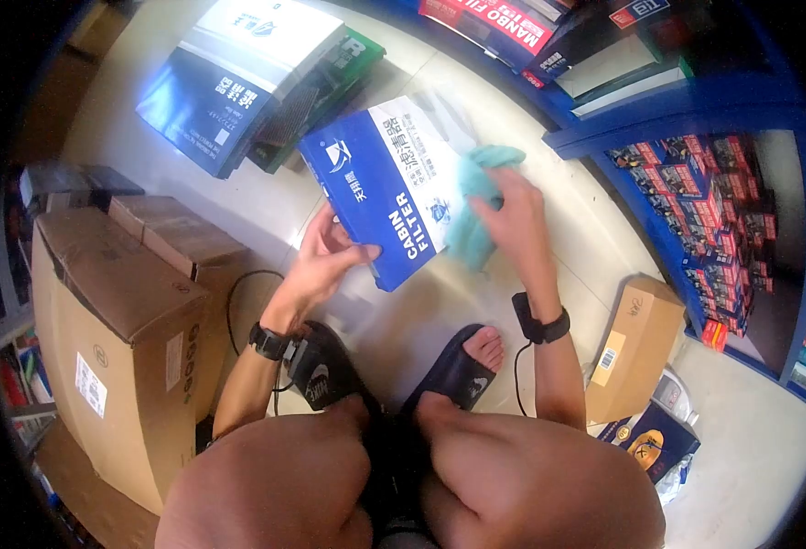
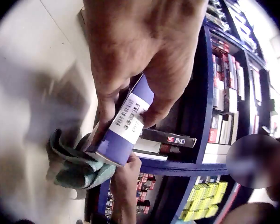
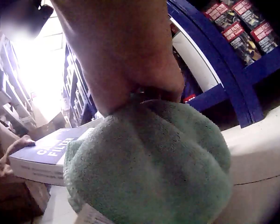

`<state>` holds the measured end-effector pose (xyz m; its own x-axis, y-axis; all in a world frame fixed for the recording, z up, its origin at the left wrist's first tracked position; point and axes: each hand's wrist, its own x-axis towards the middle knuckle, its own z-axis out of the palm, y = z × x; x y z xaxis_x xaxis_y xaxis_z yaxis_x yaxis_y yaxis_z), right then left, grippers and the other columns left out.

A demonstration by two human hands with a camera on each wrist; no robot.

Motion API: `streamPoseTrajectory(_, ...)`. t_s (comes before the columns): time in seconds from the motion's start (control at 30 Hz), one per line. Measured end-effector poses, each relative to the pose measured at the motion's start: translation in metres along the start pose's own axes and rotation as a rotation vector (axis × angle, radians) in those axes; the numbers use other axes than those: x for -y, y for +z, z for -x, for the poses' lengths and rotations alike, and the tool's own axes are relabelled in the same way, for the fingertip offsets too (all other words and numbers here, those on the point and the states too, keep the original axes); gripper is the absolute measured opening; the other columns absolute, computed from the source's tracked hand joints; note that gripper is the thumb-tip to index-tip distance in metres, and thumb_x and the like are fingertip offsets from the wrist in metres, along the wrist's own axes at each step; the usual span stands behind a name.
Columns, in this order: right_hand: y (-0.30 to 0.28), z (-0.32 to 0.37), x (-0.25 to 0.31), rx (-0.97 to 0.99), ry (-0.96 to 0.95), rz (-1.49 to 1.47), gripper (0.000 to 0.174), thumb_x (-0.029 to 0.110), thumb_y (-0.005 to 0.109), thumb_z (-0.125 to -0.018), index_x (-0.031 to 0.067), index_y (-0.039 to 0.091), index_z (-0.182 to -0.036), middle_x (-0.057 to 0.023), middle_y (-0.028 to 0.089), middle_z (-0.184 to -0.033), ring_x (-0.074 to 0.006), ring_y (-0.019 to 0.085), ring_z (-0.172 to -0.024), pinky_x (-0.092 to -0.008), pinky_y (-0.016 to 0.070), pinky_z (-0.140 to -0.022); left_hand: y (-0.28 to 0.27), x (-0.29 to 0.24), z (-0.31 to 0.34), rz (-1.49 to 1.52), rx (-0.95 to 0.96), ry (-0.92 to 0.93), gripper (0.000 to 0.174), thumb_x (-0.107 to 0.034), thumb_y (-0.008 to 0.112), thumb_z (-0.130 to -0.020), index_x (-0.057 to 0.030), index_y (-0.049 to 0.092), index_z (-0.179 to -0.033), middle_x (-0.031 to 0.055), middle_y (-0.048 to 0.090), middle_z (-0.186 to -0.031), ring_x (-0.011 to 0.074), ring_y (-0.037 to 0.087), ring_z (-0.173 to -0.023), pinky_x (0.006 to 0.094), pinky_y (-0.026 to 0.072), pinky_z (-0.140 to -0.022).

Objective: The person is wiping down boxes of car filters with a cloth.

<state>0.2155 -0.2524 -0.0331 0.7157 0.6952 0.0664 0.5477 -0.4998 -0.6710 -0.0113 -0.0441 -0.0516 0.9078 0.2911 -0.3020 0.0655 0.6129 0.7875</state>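
My left hand (image 1: 322,261) grips the near left end of a blue and white cabin filter box (image 1: 366,174), thumb on its top face; the left wrist view shows the hand (image 2: 140,51) spanning the box's narrow side (image 2: 126,123). A green cloth (image 1: 472,215) is pinched in my right hand (image 1: 516,220) at the box's right end. In the right wrist view the bunched cloth (image 3: 149,163) hangs below the right hand (image 3: 135,70) and covers part of the box (image 3: 46,154); the fingertips there are mostly hidden.
Stacked filter boxes (image 1: 238,82) lie on the floor at the upper left. Large cartons (image 1: 119,339) stand at the left, a smaller carton (image 1: 636,348) at the right. Blue shelving (image 1: 623,137) with boxes runs along the right. Sandalled feet (image 1: 462,366) are below the hands.
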Motion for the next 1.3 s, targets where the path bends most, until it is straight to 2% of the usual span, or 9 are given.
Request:
streamPoseTrajectory(0.27, 0.019, 0.048, 0.094, 0.138, -0.401, -0.109, 0.052, 0.015, 0.082, -0.081, 0.0016, 0.072, -0.13, -0.017, 0.072, -0.119, -0.0379, 0.068, -0.107, -0.0453, 0.0555, -0.095, 0.0, 0.012, 0.0, 0.049, -0.066, 0.008, 0.085, 0.021, 0.073, -0.087, -0.0013, 0.037, -0.161, 0.0138, 0.067, -0.138, 0.0233, 0.07, -0.121, 0.0406, 0.0603, -0.103)
streamPoseTrajectory(0.43, 0.002, 0.044, 0.098, 0.16, -0.35, 0.014, 0.051, 0.016, 0.084, -0.081, 0.0046, 0.07, -0.129, -0.0127, 0.07, -0.123, -0.0359, 0.064, -0.112, -0.0441, 0.0502, -0.102, 0.006, 0.002, -0.006, -0.035, -0.067, 0.135, 0.114, 0.021, 0.073, -0.084, -0.0197, 0.011, -0.172, 0.0113, 0.064, -0.138, 0.0231, 0.069, -0.116, 0.0385, 0.0615, -0.095)
streamPoseTrajectory(0.53, 0.0, 0.043, 0.086, 0.157, -0.463, 0.088, 0.05, 0.018, 0.084, -0.082, 0.0061, 0.07, -0.129, -0.0109, 0.068, -0.125, -0.0315, 0.06, -0.119, -0.0541, 0.0402, -0.115, 0.011, -0.007, -0.007, -0.029, -0.092, 0.086, 0.12, 0.021, 0.071, -0.085, -0.0252, 0.002, -0.171, 0.012, 0.065, -0.133, 0.0218, 0.07, -0.11, 0.0351, 0.0623, -0.087)
streamPoseTrajectory(0.7, -0.014, 0.046, 0.097, 0.232, -0.479, 0.177, 0.048, 0.019, 0.084, -0.08, 0.0096, 0.075, -0.126, -0.014, 0.051, -0.161, -0.034, 0.042, -0.149, -0.0679, 0.0244, -0.124, 0.005, -0.008, -0.005, -0.043, -0.095, 0.034, 0.12, 0.018, 0.071, -0.087, -0.0246, -0.002, -0.172, 0.013, 0.068, -0.127, 0.0186, 0.072, -0.103, 0.0299, 0.0619, -0.078)
streamPoseTrajectory(0.83, -0.022, 0.04, 0.095, 0.346, -0.46, 0.142, 0.056, 0.015, 0.084, -0.078, 0.0148, 0.076, -0.133, -0.0184, 0.033, -0.174, -0.0364, 0.029, -0.16, -0.0692, 0.0194, -0.127, 0.007, -0.007, -0.004, -0.099, -0.094, 0.018, 0.122, 0.016, 0.071, -0.088, -0.0249, -0.005, -0.173, 0.0132, 0.07, -0.123, 0.0183, 0.072, -0.1, 0.0287, 0.061, -0.074)
streamPoseTrajectory(0.93, -0.021, 0.041, 0.083, 0.244, -0.416, 0.132, 0.062, 0.013, 0.084, -0.081, 0.0248, 0.074, -0.141, -0.0217, 0.025, -0.177, -0.0402, 0.032, -0.16, -0.0642, 0.0292, -0.127, 0.004, -0.006, -0.007, -0.135, -0.092, 0.042, 0.123, 0.015, 0.072, -0.087, -0.0243, -0.005, -0.174, 0.0144, 0.071, -0.123, 0.0195, 0.073, -0.099, 0.0299, 0.0611, -0.076)
streamPoseTrajectory(1.03, -0.017, 0.038, 0.074, 0.292, -0.332, -0.026, 0.072, 0.01, 0.085, -0.082, 0.0343, 0.068, -0.147, -0.0232, 0.026, -0.175, -0.0434, 0.046, -0.151, -0.0538, 0.0456, -0.119, 0.004, -0.01, -0.005, -0.149, -0.093, 0.039, 0.122, 0.014, 0.074, -0.086, -0.0229, -0.002, -0.174, 0.0149, 0.071, -0.124, 0.0202, 0.073, -0.097, 0.032, 0.0614, -0.078)
streamPoseTrajectory(1.1, -0.017, 0.037, 0.075, 0.238, -0.319, 0.017, 0.068, 0.012, 0.088, -0.082, 0.027, 0.068, -0.145, -0.0213, 0.038, -0.167, -0.0427, 0.059, -0.137, -0.0473, 0.056, -0.106, -0.001, -0.01, -0.005, -0.145, -0.066, 0.037, 0.122, 0.015, 0.074, -0.086, -0.0215, -0.002, -0.174, 0.0156, 0.071, -0.125, 0.0208, 0.074, -0.099, 0.0334, 0.0617, -0.081)
streamPoseTrajectory(1.3, 0.001, 0.042, 0.074, 0.023, -0.149, -0.26, 0.053, 0.012, 0.089, -0.081, 0.0136, 0.069, -0.13, -0.0161, 0.056, -0.144, -0.0386, 0.064, -0.126, -0.0458, 0.0573, -0.099, -0.002, -0.009, -0.001, -0.134, -0.016, -0.008, 0.121, 0.017, 0.073, -0.086, -0.0171, 0.0, -0.176, 0.0176, 0.068, -0.138, 0.0233, 0.073, -0.11, 0.0376, 0.0622, -0.091)
